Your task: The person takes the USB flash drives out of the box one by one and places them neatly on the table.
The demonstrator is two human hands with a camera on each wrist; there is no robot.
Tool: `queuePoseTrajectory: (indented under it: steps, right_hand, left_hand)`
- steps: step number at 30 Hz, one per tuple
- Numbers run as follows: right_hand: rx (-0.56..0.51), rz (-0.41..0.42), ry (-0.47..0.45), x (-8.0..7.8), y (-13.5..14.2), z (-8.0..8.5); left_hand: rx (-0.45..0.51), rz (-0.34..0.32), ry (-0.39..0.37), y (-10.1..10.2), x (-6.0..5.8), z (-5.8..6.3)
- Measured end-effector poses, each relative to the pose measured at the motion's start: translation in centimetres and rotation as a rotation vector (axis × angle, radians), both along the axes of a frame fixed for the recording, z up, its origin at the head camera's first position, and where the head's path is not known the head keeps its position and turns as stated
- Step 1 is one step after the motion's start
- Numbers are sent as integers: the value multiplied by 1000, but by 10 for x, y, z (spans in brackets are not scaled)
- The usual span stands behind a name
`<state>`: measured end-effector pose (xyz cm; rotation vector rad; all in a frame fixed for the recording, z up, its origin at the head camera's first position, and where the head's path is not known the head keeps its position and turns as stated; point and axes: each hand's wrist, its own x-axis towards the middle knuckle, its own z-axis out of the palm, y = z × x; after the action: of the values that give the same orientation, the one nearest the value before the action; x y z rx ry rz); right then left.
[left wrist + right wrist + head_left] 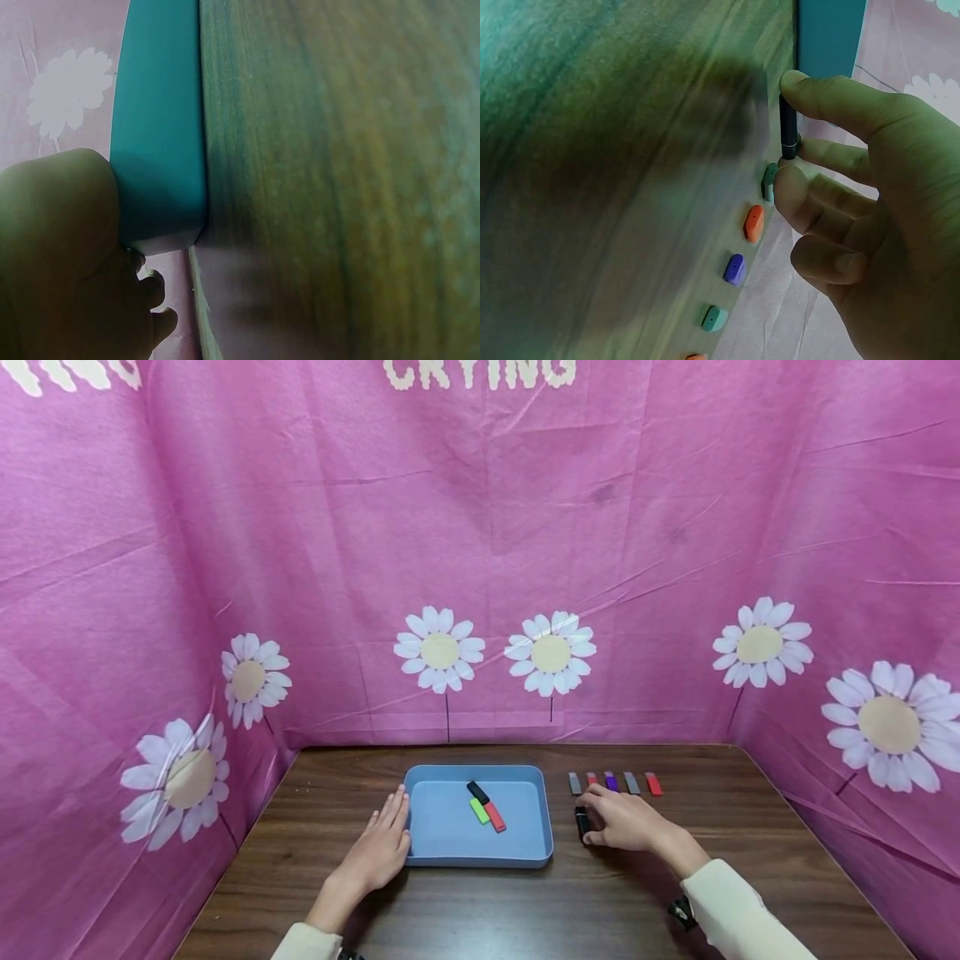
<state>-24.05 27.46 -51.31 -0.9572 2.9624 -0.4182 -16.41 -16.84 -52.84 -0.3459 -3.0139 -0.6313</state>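
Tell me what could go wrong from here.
The black stick could slip, since the right hand pinches it with only thumb and fingertips.

The right hand is close to the row of small sticks, so it might knock some out of line.

The left hand rests against the side of the blue tray; a hard push might slide the tray and shift the three pieces lying loose in it.

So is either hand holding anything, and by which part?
The right hand pinches a black stick by its two ends; the left hand holds nothing, resting against the blue tray.
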Motion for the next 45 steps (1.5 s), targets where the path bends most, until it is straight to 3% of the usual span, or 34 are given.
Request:
queuePoseTrajectory:
  steps: [14,23,36,45]
  right_hand:
    - [-5,3,-20,7,-3,-6]
    - [-13,12,-21,7,-3,-7]
    - [-30,22,-30,8,0,-4]
    - [-58,12,18,3,2,-1]
  left_hand:
    - [6,-10,10,-1,1,0]
    - [63,-35,69,-3,1,-7]
    - [6,-2,-3,-1,-1,-2]
    - [27,-17,41,-2,-1,-6]
